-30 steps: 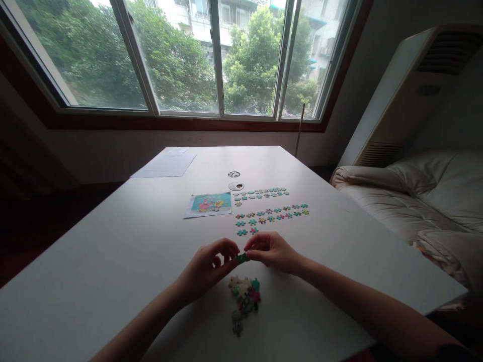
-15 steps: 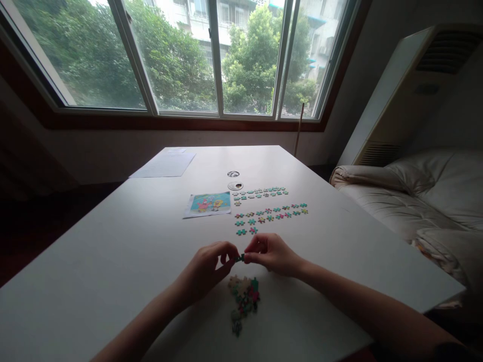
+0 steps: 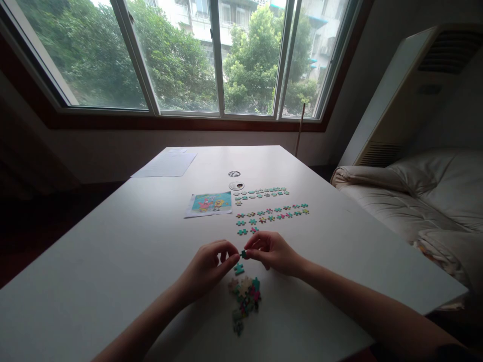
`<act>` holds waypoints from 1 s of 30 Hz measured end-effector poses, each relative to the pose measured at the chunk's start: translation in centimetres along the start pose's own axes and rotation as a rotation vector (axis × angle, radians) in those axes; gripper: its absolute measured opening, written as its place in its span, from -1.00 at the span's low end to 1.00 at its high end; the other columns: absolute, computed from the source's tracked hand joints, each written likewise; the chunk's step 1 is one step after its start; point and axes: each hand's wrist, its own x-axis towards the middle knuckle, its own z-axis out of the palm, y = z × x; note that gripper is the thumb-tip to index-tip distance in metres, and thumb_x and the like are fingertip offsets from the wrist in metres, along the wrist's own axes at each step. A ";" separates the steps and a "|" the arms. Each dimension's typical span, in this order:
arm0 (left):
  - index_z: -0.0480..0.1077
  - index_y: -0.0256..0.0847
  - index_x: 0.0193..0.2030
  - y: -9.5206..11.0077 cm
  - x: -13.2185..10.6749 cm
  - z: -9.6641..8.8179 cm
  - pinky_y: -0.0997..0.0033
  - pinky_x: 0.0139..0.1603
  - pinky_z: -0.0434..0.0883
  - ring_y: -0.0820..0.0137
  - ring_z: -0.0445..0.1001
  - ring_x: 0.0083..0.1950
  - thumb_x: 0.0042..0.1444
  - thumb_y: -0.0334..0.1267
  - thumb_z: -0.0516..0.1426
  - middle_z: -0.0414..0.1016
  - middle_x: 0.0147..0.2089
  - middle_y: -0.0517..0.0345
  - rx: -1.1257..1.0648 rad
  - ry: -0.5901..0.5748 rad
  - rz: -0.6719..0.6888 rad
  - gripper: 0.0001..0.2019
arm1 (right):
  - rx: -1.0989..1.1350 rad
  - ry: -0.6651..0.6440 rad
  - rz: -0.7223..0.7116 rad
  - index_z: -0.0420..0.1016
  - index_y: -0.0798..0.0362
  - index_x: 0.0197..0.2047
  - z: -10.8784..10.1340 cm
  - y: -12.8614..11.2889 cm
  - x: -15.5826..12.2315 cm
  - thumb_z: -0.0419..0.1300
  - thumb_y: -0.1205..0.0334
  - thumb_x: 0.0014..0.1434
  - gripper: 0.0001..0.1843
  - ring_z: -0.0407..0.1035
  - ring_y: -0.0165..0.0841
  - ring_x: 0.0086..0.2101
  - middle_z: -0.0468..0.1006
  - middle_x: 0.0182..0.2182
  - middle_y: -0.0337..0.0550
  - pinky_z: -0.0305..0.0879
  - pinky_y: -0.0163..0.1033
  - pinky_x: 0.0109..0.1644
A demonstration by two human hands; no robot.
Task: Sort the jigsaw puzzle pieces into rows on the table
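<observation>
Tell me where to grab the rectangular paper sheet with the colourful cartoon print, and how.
Probably best pinched along its left edge, with the left hand coming from the left: the sheet looks thin and flat on the white table, and small multicoloured jigsaw pieces lie close to its right edge.

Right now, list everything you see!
window: one, white, far
trees: several, green, outside
buildings: unclear, pale, outside
stick: one, brown, by window
appliance: one, cream, right
sofa: one, cream, right
table: one, white, centre
papers: some, white, far left
discs: two, grey, table
picture: one, multicoloured, table
puzzle pieces: many, mixed, beside picture
piled pieces: many, mixed, near
loose piece: one, green, beyond pile
held piece: one, green, centre
left hand: one, centre
right hand: one, centre
</observation>
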 end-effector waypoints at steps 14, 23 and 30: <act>0.36 -0.29 -0.43 -0.2 0.2 -0.1 0.54 -0.46 0.25 0.46 0.25 -0.44 0.06 -0.14 0.05 0.29 -0.50 0.21 -0.231 0.041 -0.130 -0.76 | -0.462 0.153 -0.223 0.44 0.07 -0.28 -0.4 -0.6 -0.3 0.15 0.20 0.08 -0.85 0.21 -0.57 -0.63 0.49 -0.45 -0.22 0.16 -0.45 -0.58; 0.36 -0.29 -0.44 -0.2 0.1 -0.2 0.53 -0.45 0.24 0.46 0.24 -0.43 0.04 -0.15 0.07 0.27 -0.50 0.23 -0.329 0.019 -0.150 -0.78 | -0.708 0.193 -0.450 0.44 0.04 -0.30 -0.3 -0.5 -0.7 0.14 0.21 0.10 -0.88 0.25 -0.54 -0.57 0.50 -0.41 -0.23 0.21 -0.43 -0.47; 0.35 -0.29 -0.43 -0.1 0.3 -0.2 0.52 -0.43 0.27 0.46 0.25 -0.42 0.04 -0.14 0.07 0.28 -0.50 0.22 -0.312 0.017 -0.144 -0.77 | -0.735 0.174 -0.523 0.46 0.03 -0.29 -0.5 -0.7 -0.7 0.10 0.24 0.13 -0.88 0.30 -0.49 -0.51 0.51 -0.38 -0.19 0.24 -0.40 -0.43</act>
